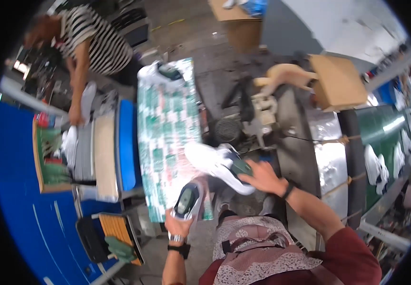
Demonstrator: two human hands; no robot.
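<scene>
My right hand (264,178) grips the heel end of a white sneaker (208,159) with a dark green lining. Its toe points left, over a long board wrapped in shiny green-and-white patterned covering (167,128). Lower down, my left hand (179,224) is closed around the heel of a second sneaker (186,202). I see into its dark opening, where a pale patch shows on the insole. Both shoes are held apart from each other at the board's near end. Another white and dark green sneaker (162,75) lies at the board's far end.
At the far left a person in a striped shirt (96,40) reaches toward a rack of panels (103,156). A sewing machine (265,111) stands right of the board. A cardboard box (338,80) sits beyond it. Several white shoes line a green conveyor (372,133) at right.
</scene>
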